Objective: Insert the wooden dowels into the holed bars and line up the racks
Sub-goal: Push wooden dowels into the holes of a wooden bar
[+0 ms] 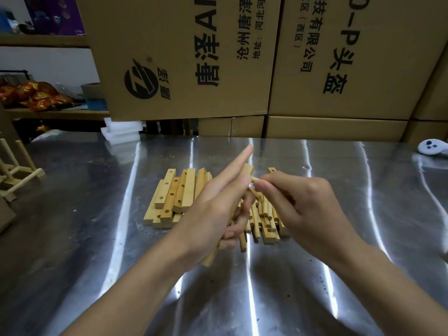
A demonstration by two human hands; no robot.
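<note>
Shows the left hand wrapped round a pale square-section wooden bar with drilled holes, index finger laid straight along it, the bar tilted up above the worktop. Shows the right hand pinching a short round wooden dowel, tip at the bar's side near its upper end. Places both directly over the heap of matching holed bars and loose dowels on the reflective steel worktop; sets assembled wooden racks at the far left. Suggests light, stiff, dry wood, unlikely to slip; favours gripping the bar mid-length and the dowel close to its entering tip, to keep it square. Hides the target hole behind fingers; leaves unclear whether the dowel has entered. Cuts off the racks at the frame edge.
</note>
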